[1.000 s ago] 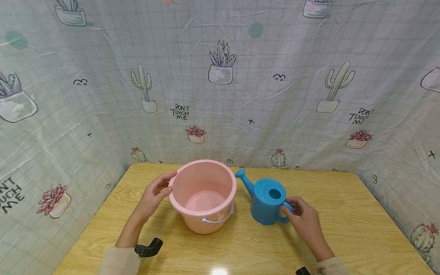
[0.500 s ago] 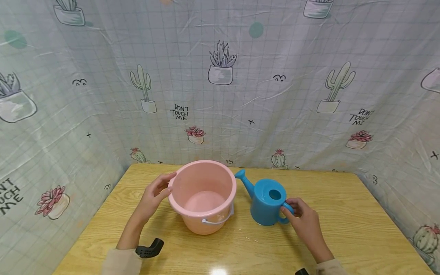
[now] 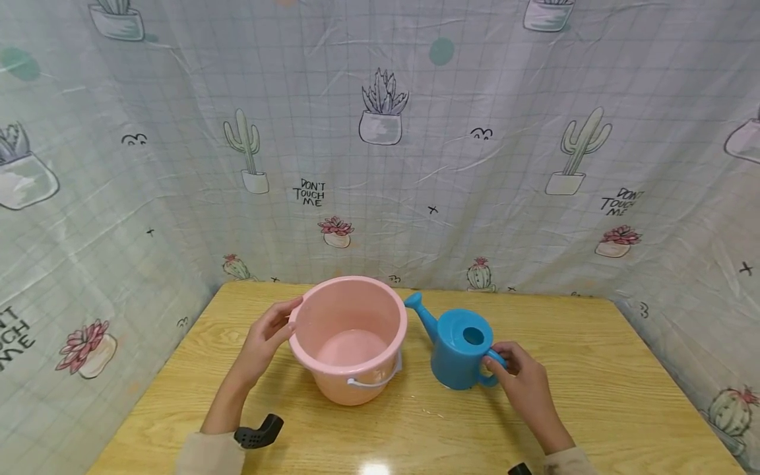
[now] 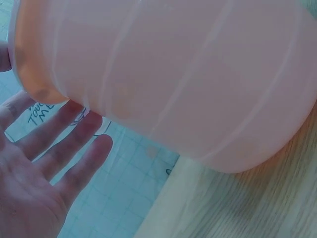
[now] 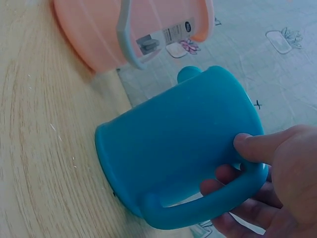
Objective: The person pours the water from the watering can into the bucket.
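Observation:
A pink plastic bucket (image 3: 356,382) stands upright on the wooden table, left of centre, its pale handle (image 3: 375,382) hanging down at the front. My left hand (image 3: 265,338) rests against the left side of its rim; in the left wrist view the fingers (image 4: 74,168) are spread and fairly straight, tips at the bucket wall. To the right, a blue watering can (image 3: 457,363) sits upright with its spout toward the bucket. My right hand (image 3: 525,375) grips the can's handle (image 5: 208,208), fingers through the loop and thumb near the top edge.
Small shiny droplets or marks (image 3: 432,413) lie on the table (image 3: 594,382) in front of the can. A grid-patterned curtain (image 3: 439,165) with cactus prints closes off the back and both sides. Black wrist mounts (image 3: 260,432) sit at the cuffs.

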`<state>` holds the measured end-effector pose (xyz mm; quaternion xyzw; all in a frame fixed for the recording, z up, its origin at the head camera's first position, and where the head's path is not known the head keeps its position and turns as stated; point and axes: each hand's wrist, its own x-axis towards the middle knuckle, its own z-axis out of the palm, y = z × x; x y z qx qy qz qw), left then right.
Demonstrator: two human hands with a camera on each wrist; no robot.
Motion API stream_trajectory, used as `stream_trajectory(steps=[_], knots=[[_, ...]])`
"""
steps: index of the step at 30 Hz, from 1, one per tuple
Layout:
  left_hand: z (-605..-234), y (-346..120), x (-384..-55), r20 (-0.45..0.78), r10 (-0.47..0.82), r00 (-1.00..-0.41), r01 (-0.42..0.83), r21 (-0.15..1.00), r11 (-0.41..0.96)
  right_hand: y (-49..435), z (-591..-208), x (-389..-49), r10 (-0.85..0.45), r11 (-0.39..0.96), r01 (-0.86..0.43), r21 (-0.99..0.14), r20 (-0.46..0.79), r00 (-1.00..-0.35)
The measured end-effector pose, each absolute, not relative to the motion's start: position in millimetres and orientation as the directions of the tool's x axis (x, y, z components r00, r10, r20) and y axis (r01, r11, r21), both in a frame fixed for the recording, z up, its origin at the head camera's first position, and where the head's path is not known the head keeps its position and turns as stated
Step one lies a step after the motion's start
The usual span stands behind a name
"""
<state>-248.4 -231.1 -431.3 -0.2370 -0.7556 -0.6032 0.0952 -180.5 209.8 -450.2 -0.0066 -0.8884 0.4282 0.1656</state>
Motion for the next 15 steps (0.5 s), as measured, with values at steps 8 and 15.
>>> stream_trajectory(steps=[8,15], knots=[[-433.5,-229.3,-248.6,0.43,0.246,-0.869,0.471,0.871,0.141,210.8,-456.7,-182.3,0.13,0.615,-0.173,-0.77,0.315,-0.94],[-435.8,-230.4,-247.9,0.439,0.237,-0.867,0.477,0.868,0.138,210.0,-461.0,-183.0,0.109,0.616,-0.208,-0.76,0.343,-0.933]])
